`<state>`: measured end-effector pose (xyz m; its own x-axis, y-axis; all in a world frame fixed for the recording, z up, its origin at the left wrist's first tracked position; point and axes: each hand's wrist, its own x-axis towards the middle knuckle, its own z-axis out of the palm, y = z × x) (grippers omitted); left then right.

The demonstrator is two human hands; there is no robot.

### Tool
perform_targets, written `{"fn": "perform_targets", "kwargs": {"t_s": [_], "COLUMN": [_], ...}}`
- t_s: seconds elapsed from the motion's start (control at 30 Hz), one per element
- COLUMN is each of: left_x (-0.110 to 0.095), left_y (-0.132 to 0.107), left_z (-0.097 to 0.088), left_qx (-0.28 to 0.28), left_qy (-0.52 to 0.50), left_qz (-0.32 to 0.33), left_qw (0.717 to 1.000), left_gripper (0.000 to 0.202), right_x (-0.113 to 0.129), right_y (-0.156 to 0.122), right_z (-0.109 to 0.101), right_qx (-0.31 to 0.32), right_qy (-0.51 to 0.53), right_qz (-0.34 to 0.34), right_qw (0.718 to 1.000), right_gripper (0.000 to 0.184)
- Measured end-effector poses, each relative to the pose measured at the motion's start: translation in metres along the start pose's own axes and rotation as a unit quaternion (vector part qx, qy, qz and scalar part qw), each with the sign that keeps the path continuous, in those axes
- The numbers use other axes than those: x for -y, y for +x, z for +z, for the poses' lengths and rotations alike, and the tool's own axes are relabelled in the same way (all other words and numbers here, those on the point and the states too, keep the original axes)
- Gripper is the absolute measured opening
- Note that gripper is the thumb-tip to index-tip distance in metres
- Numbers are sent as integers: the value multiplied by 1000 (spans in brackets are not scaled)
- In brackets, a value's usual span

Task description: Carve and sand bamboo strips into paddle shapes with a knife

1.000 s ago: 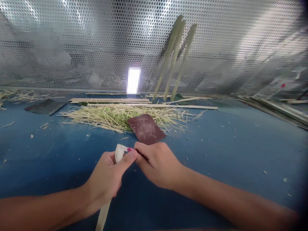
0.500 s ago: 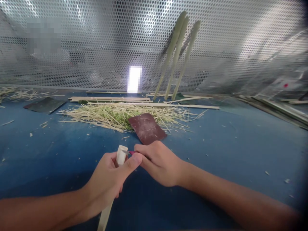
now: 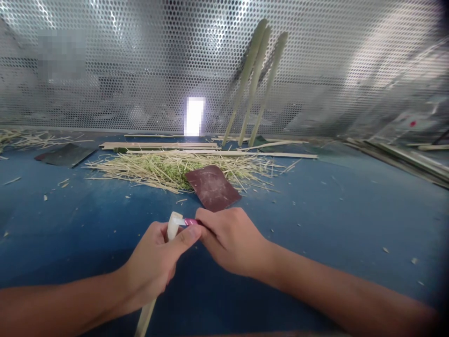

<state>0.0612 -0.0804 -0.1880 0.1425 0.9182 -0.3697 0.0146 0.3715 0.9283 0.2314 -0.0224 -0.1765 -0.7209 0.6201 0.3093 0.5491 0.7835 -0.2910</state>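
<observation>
My left hand [image 3: 154, 264] is closed round a pale bamboo strip [image 3: 172, 225] whose rounded end sticks up above my fingers and whose tail [image 3: 143, 320] runs down toward the bottom edge. My right hand [image 3: 229, 238] is closed on a small knife with a pink handle [image 3: 191, 222]; its blade rests against the top of the strip, beside my left thumb. Both hands meet low in the middle, above the blue table [image 3: 333, 210].
A brown sheet of sandpaper [image 3: 212, 187] lies just beyond my hands, on a heap of bamboo shavings [image 3: 168, 168]. Flat bamboo slats [image 3: 161, 146] lie behind it. Three green bamboo strips [image 3: 256, 84] lean on the perforated metal wall [image 3: 140, 61]. A dark sheet [image 3: 65, 154] lies far left.
The knife blade has shifted slightly along the strip's top end, and the hands have dipped a little; the strip stays gripped.
</observation>
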Motion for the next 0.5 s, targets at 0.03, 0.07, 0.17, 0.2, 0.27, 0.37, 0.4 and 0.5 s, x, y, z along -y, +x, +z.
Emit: {"fn": "perform_targets", "kwargs": {"t_s": [0.03,0.07,0.17,0.2,0.27,0.37,0.4,0.5], "left_x": [-1,-1,-3,-3,-3,-2,-2,0], "left_y": [0,0,0,0,-1,-3,-4,-6], "left_z": [0,1,2,2,3,3,3,2], "left_qx": [-1,-3,-7,-9,-15,-24,-27,-30], "left_qy": [-2,-4,-9,-7,-3,0,1,1], "left_qz": [-2,-3,-2,-2,-5,-7,-7,0], "left_qw": [1000,1000,1000,1000,1000,1000,1000,1000], "left_gripper": [61,62,68,69,71,70,70,69], "right_x": [1,2,4,5,8,11,11,13], "right_y": [-1,-1,-2,-2,-3,-3,-3,-5], "right_z": [1,1,3,3,3,3,3,2], "right_qx": [-6,-11,-18,-18,-16,-14,-16,-39], "right_qy": [-10,-19,-36,-38,-39,-38,-39,-51], "right_qz": [1,4,28,38,50,44,40,32], "right_qw": [1000,1000,999,998,998,998,998,997], "right_gripper": [34,34,37,37,38,38,38,39]}}
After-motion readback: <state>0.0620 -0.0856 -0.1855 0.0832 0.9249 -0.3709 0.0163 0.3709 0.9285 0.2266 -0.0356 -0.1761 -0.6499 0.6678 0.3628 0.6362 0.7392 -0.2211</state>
